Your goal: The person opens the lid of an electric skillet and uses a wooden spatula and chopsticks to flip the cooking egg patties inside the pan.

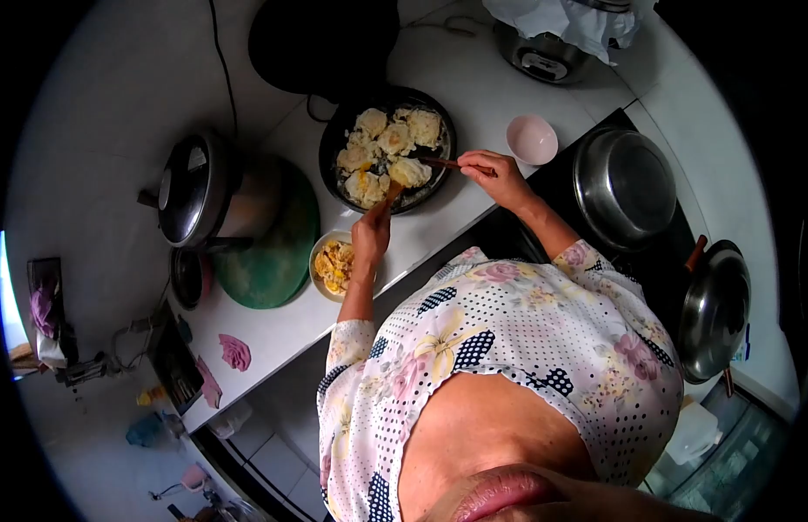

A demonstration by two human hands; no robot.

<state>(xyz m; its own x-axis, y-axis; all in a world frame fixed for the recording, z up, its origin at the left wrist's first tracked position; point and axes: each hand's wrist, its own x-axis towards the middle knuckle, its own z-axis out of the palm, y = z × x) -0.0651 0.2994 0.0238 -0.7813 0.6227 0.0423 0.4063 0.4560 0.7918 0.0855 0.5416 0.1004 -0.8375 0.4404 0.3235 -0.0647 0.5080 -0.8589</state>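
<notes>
Both hands at a round black pan (pixel 324 143) on a white worktop (pixel 287 335). The pan, holding several pale, yellow-flecked food pieces (pixel 395 139), stands back from the worktop's front edge, which runs obliquely beneath the forearms. The left hand (pixel 372 233) is closed around a wooden spatula (pixel 394 190), its tip at the piece nearest that edge. The right hand (pixel 495 176) grips slender brown sticks (pixel 439 162), which reach over the pan's right rim toward the same piece.

Near the front edge, a bowl of yellow food (pixel 315 261) stands just beside the left forearm; a pink bowl (pixel 533 139) stands beyond the right hand, close to a dark panel (pixel 619 120) along the worktop. White surface shows between pan and pink bowl, and between pan and front edge. Leftward, room narrows at a green disc (pixel 265 283); farther along, a pink cloth (pixel 234 351) lies toward the worktop's left end.
</notes>
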